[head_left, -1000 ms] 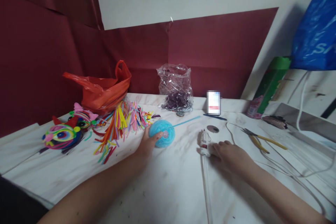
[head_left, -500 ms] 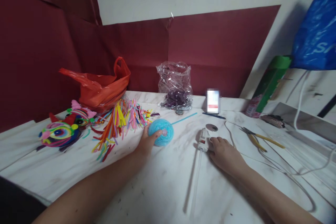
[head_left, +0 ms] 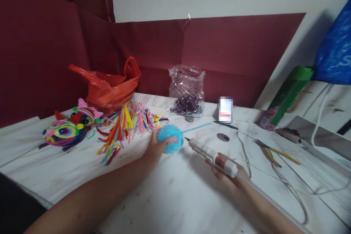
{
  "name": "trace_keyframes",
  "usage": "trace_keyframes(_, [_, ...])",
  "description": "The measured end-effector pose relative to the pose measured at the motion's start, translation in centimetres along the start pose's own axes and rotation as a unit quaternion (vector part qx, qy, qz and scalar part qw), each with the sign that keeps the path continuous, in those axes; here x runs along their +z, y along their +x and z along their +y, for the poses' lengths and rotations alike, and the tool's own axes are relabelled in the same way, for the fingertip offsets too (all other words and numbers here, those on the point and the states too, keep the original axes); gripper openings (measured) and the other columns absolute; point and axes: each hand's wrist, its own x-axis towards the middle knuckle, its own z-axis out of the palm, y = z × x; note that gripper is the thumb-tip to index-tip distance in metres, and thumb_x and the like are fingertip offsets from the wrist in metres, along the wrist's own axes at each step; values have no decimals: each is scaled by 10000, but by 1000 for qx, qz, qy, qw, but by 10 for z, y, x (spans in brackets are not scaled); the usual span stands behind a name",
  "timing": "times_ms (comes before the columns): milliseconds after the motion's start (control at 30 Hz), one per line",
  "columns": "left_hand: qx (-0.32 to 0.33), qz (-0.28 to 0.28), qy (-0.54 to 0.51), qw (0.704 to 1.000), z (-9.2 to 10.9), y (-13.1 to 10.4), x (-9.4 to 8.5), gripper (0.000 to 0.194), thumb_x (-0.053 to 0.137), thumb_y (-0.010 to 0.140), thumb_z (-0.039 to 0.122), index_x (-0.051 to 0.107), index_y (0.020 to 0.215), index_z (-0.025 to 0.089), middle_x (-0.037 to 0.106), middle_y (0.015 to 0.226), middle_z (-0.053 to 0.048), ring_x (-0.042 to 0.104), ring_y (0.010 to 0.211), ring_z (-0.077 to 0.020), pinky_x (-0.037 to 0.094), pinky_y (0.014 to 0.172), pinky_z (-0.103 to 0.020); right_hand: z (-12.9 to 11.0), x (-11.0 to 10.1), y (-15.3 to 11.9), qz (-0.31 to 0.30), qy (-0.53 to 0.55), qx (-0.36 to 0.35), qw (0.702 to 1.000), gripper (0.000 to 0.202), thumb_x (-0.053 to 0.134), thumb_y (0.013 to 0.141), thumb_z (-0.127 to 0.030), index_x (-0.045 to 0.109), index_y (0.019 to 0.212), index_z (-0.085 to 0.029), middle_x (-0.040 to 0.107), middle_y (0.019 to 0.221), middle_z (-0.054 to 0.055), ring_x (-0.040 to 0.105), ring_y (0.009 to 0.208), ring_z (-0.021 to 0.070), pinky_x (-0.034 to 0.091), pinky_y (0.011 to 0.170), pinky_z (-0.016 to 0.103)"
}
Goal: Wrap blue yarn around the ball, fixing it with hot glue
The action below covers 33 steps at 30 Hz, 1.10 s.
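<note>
My left hand (head_left: 157,149) is closed on the side of a light-blue coiled ball (head_left: 170,131), its thumb lying across the near face. A thin blue strip (head_left: 196,128) sticks out from the ball to the right. My right hand (head_left: 229,175) grips a white hot glue gun (head_left: 207,152) with a red switch. The dark nozzle points left at the ball, a small gap apart from it. A long clear glue stick trails from the gun's back end along my right forearm.
At the left are colourful decorated figures (head_left: 64,133), bundled fuzzy strips (head_left: 123,120) and a red plastic bag (head_left: 112,91). A clear bag (head_left: 188,98) and a lit phone (head_left: 225,109) stand at the back. Yellow-handled pliers (head_left: 274,151) and a looping cord (head_left: 300,204) lie right.
My right hand has picked up the glue gun from the table and turned its nozzle toward the ball. My left hand keeps its hold. The view has shifted slightly.
</note>
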Motion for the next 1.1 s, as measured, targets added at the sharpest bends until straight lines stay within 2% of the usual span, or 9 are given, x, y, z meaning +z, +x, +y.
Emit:
trace_keyframes(233, [9,-37,-2,999,-1,-7,5,617,802,553,315,526,1100,244,661,1002,-78,627,930,-277,508,738,-348,-10,2,0,-83,7,-36,996,150,447,851,-331,523,810,-209,527,688,-11,519,596,142,415,551,252])
trace_keyframes(467, [2,-35,16,999,-2,-5,4,625,785,566,295,512,1124,233,652,1027,-84,615,939,-270,500,749,-339,-12,2,-2,-76,14,-4,997,152,449,847,-331,520,791,-208,549,689,-11,541,631,157,439,592,257])
trace_keyframes(833, [6,-2,14,1000,-1,-6,5,635,814,525,301,536,1094,256,659,1000,-68,613,923,-272,483,744,-350,-12,1,0,-98,33,1,995,188,448,856,-366,479,748,-215,479,645,-28,472,581,138,396,538,248])
trace_keyframes(967, [12,-4,12,1000,-1,-6,5,613,819,509,301,548,1059,275,656,1009,-66,615,918,-271,486,745,-349,-11,1,0,-88,35,5,995,183,464,840,-364,484,736,-215,486,638,-30,472,568,134,386,527,244])
trace_keyframes(1100, [6,-7,29,1000,-3,-3,4,658,811,517,327,520,1104,266,650,1004,-71,612,938,-283,487,769,-364,-11,1,0,-98,37,12,994,176,465,841,-369,484,754,-216,487,630,-32,468,568,133,393,531,244])
